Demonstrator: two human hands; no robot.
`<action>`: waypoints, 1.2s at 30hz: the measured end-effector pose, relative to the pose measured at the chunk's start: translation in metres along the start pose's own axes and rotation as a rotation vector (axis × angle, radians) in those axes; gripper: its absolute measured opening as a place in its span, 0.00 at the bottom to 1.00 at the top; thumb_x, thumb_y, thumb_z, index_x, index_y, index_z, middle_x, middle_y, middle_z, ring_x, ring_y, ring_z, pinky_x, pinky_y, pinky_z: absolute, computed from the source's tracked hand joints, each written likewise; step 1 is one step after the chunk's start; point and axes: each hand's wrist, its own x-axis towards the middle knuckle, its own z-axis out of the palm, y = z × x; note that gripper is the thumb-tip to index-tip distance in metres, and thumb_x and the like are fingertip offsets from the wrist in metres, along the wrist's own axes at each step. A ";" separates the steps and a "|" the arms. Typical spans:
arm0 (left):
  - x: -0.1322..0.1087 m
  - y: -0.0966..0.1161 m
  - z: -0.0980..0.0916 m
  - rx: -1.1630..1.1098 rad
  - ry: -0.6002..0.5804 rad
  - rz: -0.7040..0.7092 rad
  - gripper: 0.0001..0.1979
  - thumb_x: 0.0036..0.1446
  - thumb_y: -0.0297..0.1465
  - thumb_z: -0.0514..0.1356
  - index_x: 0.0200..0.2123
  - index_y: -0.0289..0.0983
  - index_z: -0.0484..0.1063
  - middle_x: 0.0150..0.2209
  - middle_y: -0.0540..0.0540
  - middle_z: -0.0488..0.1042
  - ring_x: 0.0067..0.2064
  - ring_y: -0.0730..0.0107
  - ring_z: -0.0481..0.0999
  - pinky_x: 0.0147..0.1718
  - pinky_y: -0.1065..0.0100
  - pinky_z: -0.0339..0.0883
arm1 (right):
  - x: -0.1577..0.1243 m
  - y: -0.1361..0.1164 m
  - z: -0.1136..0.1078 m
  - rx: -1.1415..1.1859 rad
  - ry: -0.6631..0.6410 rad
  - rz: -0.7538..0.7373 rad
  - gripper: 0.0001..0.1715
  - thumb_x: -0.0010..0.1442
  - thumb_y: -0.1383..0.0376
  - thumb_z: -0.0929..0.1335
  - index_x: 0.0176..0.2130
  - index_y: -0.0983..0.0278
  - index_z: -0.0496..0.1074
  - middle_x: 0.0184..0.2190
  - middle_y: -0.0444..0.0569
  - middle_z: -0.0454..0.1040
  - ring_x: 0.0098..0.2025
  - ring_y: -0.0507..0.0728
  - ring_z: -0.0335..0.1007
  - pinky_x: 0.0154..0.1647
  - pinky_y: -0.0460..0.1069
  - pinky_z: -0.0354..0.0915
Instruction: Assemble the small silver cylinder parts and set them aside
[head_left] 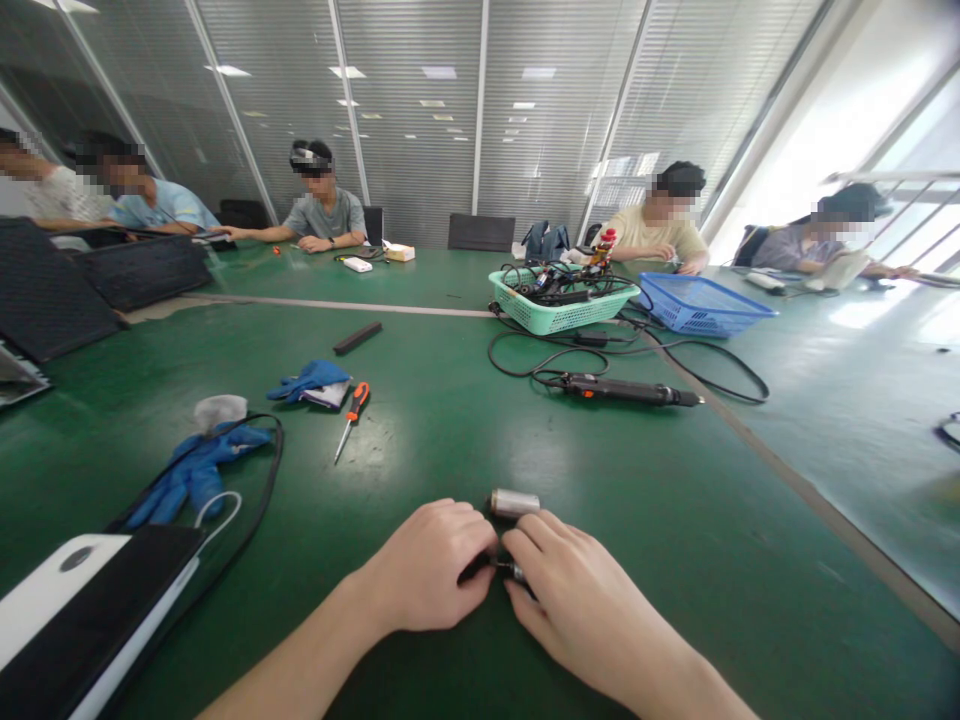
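Note:
At the near middle of the table, my left hand (442, 565) is closed with its fingers curled round something dark, mostly hidden by them. Close against it, my right hand (566, 580) grips a small dark part with a shiny metal end (511, 570). The two hands meet at the fingertips, and a thin metal piece shows between them. Just beyond the fingers lies a silver metal cylinder (516, 503), on its side and close to my right hand's knuckles.
An orange-handled screwdriver (359, 402) and blue gloves (202, 470) lie left. Front left is a white and black device (112, 600) with cables. An electric screwdriver (630, 390), a green basket (551, 318) of tools and a blue basket (701, 305) stand farther right. Several people sit around.

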 end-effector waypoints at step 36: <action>0.001 0.000 0.005 0.055 -0.010 0.005 0.05 0.61 0.28 0.63 0.35 0.38 0.69 0.34 0.50 0.74 0.38 0.65 0.72 0.37 0.63 0.59 | 0.001 0.003 -0.010 0.016 -0.066 -0.008 0.08 0.63 0.73 0.67 0.42 0.62 0.70 0.42 0.49 0.72 0.45 0.62 0.71 0.45 0.56 0.67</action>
